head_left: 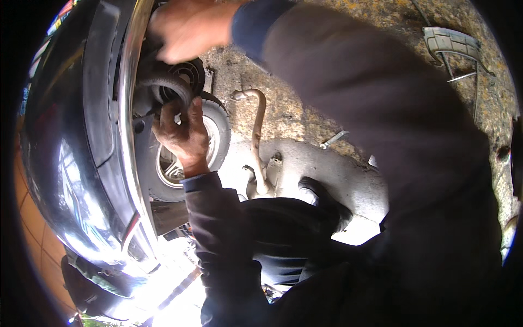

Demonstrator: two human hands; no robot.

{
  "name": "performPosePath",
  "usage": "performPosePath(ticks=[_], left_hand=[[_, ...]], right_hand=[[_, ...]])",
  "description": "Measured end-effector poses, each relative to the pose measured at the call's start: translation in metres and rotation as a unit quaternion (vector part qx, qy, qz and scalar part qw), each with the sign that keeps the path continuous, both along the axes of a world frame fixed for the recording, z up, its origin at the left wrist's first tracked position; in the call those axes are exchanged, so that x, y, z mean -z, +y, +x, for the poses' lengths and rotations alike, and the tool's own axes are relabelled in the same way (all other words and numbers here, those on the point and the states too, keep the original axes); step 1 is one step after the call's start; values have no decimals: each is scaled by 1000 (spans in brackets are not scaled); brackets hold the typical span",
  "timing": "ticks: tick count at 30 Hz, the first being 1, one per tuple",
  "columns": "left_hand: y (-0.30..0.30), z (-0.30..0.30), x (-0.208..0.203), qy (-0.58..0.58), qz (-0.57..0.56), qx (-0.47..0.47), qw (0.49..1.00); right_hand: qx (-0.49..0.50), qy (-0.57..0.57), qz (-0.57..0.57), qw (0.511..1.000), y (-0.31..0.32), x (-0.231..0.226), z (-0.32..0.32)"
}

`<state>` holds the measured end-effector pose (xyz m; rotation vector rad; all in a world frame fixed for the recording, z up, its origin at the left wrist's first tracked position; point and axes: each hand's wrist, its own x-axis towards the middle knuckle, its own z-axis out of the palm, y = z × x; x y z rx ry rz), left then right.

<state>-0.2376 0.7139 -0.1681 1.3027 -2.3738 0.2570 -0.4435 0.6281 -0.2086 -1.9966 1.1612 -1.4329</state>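
Observation:
A motor scooter with a glossy dark body panel (57,158) stands on my left, edged by a bright metal rail (126,103). My left hand (185,139) is closed, fingers curled round the lower end of a black ribbed hose (173,83) that bends in front of a dark round part (192,72). Behind that hand is the scooter's wheel (219,128), with a black tyre and pale rim. Farther up, my right hand (188,30) reaches in beside the rail, over the hose. It is smeared by motion, and its fingertips are hidden in the dark gap.
On the stained ground lies a bent metal pipe (258,122), right of the wheel. A wrench (333,139) lies farther right. At the upper right is a slatted pale part (451,42) with a thin metal rod (462,77). A dark shoe (327,204) is below the wrench.

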Motion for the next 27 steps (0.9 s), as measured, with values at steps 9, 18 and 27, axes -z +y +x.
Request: performPosePath(ticks=[9,18,27], left_hand=[[-7,14,-5,-24,15,65,997],[-7,14,-10,12,94,40,995],[-10,16,-8,36,105,50,993]], right_hand=[[255,158,243,923,327,149,-280],[446,98,480,749,630,279,-206],[418,-230,357,803,575,164,-199]])
